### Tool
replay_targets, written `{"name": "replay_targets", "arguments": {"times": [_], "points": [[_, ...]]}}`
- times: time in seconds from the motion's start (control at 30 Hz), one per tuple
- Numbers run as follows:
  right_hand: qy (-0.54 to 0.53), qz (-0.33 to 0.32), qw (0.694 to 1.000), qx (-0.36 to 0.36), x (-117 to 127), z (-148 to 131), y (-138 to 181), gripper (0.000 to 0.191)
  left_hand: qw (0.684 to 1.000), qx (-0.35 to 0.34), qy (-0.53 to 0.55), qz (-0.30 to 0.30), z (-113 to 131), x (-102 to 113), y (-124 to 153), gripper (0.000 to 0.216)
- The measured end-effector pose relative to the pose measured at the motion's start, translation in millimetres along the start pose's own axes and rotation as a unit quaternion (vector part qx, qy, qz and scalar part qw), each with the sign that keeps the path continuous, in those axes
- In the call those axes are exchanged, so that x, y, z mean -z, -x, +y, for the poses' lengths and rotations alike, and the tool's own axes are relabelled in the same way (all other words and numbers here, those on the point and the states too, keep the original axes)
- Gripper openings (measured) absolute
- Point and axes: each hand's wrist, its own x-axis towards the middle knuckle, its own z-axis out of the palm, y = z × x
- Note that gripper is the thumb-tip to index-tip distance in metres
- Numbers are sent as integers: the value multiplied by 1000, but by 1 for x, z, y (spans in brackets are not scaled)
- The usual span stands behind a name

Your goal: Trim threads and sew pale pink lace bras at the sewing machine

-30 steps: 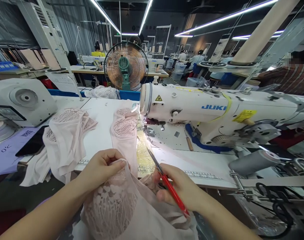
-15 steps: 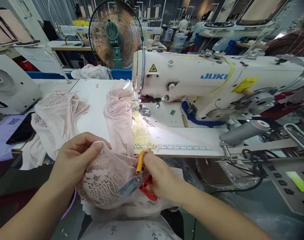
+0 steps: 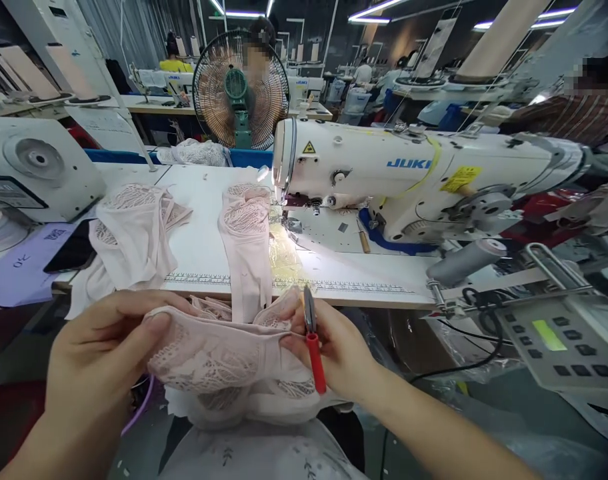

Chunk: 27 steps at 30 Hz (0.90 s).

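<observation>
My left hand pinches the left end of a pale pink lace garment piece, thumb on top. My right hand grips the right end of the same piece and also holds red-handled thread snips, blades pointing up. The piece is stretched between both hands just below the table's front edge, over my lap. A second pink strip runs from the sewing machine's needle area down over the table edge toward my hands.
A white JUKI sewing machine stands on the white table. A pile of pink lace pieces lies at left, beside another machine. A fan stands behind. A control panel sits at right. Other workers sit beyond.
My hands pulled apart, stretching the lace piece flat between them. The snips turned from pointing down-left to pointing upward, away from the fabric. The view tilted up slightly.
</observation>
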Motion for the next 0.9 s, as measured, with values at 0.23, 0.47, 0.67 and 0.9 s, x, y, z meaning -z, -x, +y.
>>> {"name": "replay_targets", "arguments": {"times": [0.23, 0.47, 0.67, 0.9], "points": [[-66, -120, 988, -66, -9, -30, 27, 29, 996, 55, -68, 11, 21, 36, 23, 3], [-20, -137, 987, -78, -27, -9, 27, 34, 970, 213, -47, -111, -61, 36, -9, 23], [-10, -123, 982, -144, -32, 27, 7, 33, 958, 141, -159, -193, -112, 9, -42, 24], [-17, -157, 979, -128, -26, 25, 1, 31, 759, -240, -349, -494, -67, -22, -19, 21]]}}
